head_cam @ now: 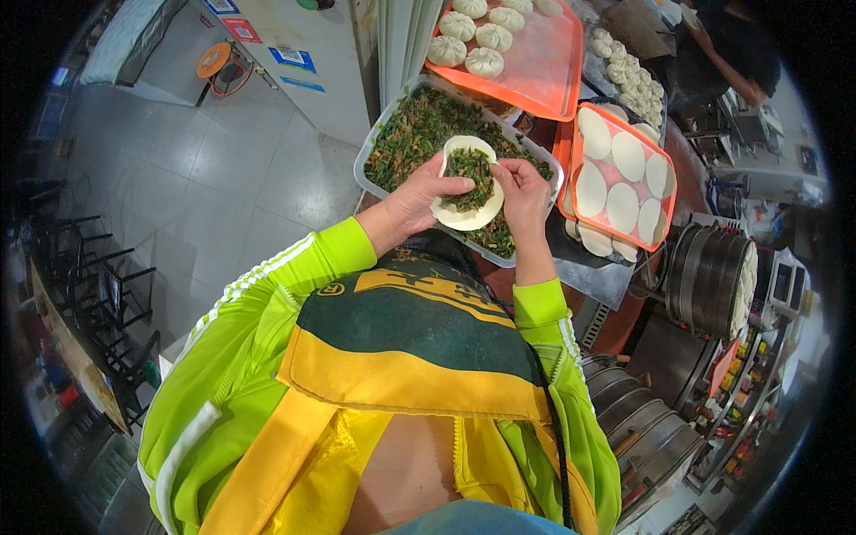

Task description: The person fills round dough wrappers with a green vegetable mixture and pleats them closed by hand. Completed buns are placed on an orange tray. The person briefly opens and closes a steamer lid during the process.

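My left hand [421, 194] holds a round dough wrapper [455, 217] from its left side, with the thumb over a mound of chopped green filling [472, 175] at its middle. At the upper right edge of the wrapper, the fingertips of my right hand [523, 187] pinch the dough. Both hands are above a clear plastic tub [369, 182] full of chopped greens mixed with brown bits [420, 127]. The wrapper's rim is partly raised around the filling, and its top is not closed. Its underside is hidden.
Pleated buns [493, 37] sit on an orange tray [545, 80] beyond the tub. Flat dough rounds [628, 156] lie on another orange tray [659, 242] at the right. Farther right are more buns [628, 77], stacked round steamers [702, 281] and a person's arm [729, 73]. A stool [212, 60] stands far left.
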A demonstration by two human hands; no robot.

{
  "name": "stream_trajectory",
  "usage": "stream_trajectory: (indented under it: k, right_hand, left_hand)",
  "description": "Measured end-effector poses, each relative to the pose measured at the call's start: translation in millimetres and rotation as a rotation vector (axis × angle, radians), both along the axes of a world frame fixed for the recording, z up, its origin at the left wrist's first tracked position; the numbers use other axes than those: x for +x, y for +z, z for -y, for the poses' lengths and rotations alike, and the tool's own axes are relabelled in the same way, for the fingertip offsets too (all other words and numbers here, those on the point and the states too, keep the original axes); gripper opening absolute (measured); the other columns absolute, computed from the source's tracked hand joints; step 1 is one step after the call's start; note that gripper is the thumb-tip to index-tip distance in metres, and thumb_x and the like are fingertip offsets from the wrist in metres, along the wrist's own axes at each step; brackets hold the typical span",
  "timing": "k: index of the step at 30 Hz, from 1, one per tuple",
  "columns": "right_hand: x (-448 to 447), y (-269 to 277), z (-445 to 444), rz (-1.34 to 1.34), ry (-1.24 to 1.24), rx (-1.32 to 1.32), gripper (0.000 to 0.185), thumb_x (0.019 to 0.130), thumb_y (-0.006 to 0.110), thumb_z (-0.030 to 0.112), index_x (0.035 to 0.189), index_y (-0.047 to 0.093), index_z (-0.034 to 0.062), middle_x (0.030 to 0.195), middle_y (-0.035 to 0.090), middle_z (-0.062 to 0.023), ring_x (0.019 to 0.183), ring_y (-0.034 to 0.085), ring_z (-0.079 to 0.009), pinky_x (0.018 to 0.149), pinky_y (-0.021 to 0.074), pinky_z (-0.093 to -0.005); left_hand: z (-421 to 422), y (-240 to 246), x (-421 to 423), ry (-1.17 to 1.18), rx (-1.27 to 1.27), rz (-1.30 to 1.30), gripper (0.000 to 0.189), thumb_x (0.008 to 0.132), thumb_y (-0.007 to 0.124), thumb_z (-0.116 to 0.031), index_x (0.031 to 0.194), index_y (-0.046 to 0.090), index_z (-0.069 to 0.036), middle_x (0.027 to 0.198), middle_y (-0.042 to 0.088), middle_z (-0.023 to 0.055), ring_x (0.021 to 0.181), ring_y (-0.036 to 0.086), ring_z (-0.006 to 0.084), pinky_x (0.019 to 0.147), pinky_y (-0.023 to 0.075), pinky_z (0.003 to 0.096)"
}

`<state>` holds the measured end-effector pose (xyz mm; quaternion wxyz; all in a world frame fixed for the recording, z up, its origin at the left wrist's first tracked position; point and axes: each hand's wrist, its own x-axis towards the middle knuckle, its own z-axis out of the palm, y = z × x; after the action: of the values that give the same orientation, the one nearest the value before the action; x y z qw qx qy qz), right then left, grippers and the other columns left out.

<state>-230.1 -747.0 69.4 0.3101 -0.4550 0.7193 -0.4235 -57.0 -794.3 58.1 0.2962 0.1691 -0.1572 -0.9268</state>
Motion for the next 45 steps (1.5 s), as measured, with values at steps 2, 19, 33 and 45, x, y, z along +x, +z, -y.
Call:
stream_trajectory:
  k: [2, 19, 33, 45]
  right_hand:
    - [-2.4, 6.5, -3.0, -0.386, 0.164, -0.248, 0.009, 0.089, 0.066, 0.008, 0.087, 0.066, -0.0006, 0.082, 0.064, -0.0005, 0.074, 0.060, -0.0090, 0.066, 0.0483, -0.0239]
    - [-8.5, 12.3, -3.5, 0.232, 0.174, -0.073, 0.012, 0.090, 0.065, 0.006, 0.099, 0.061, -0.0013, 0.091, 0.062, -0.0009, 0.082, 0.057, -0.0075, 0.075, 0.0470, -0.0221]
    - [0.3, 25.4, -3.3, 0.034, 0.337, -0.094, 0.009, 0.090, 0.065, 0.006, 0.094, 0.063, -0.0015, 0.089, 0.058, -0.0022, 0.077, 0.057, -0.0083, 0.070, 0.0474, -0.0223]
    - [10.2, 45.5, 2.1, -0.185, 0.524, -0.230, 0.012, 0.087, 0.065, 0.009, 0.094, 0.063, -0.0007, 0.081, 0.055, -0.0061, 0.068, 0.053, -0.0154, 0.063, 0.0435, -0.0270]
  left_hand:
    - [-1.9, 1.2, -1.9, 0.006, -0.028, 0.074, 0.053, 0.083, 0.064, 0.004, 0.132, 0.046, -0.009, 0.120, 0.060, 0.0085, 0.109, 0.062, 0.0218, 0.094, 0.0528, 0.0397]
    - [-6.5, 7.6, 0.4, -0.073, -0.104, 0.129, 0.040, 0.090, 0.061, -0.001, 0.127, 0.049, -0.006, 0.113, 0.062, 0.0067, 0.101, 0.064, 0.0177, 0.089, 0.0542, 0.0344]
    - [-8.0, 23.6, 13.5, -0.203, -0.212, 0.288, 0.038, 0.093, 0.059, -0.006, 0.129, 0.049, -0.005, 0.110, 0.061, 0.0036, 0.096, 0.063, 0.0128, 0.083, 0.0531, 0.0302]
    - [-3.9, 28.1, 24.6, -0.289, -0.158, 0.336, 0.034, 0.100, 0.052, -0.018, 0.130, 0.048, -0.005, 0.113, 0.061, 0.0032, 0.099, 0.062, 0.0113, 0.085, 0.0529, 0.0289]
